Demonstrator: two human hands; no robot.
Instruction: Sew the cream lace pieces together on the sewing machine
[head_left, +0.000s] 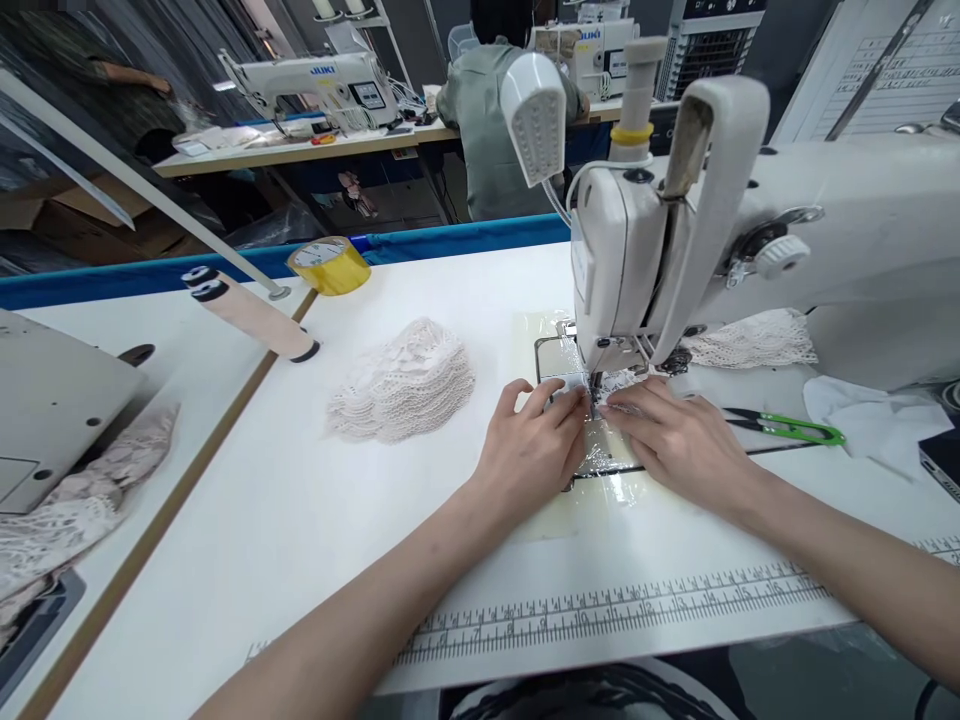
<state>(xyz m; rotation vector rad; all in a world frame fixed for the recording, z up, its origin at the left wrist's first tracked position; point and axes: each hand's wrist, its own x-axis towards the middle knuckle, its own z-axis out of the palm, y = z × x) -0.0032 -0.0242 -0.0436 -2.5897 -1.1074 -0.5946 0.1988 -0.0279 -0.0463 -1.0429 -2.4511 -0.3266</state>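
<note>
My left hand (534, 447) lies flat on the table just left of the needle, fingers stretched toward a small piece of white lace (592, 392) under the presser foot. From the other side my right hand (679, 440) presses flat on the same lace, fingers pointing left. The white sewing machine (750, 230) stands over both hands. A stack of cream lace pieces (405, 385) sits to the left of my left hand.
Green thread snips (787, 428) and more lace (750, 342) lie right of the needle. A yellow tape roll (330, 265) and a pink thread cone (251, 315) rest at the back left. A ruler strip (600, 610) runs along the near edge. A person (495, 130) sits at another machine behind.
</note>
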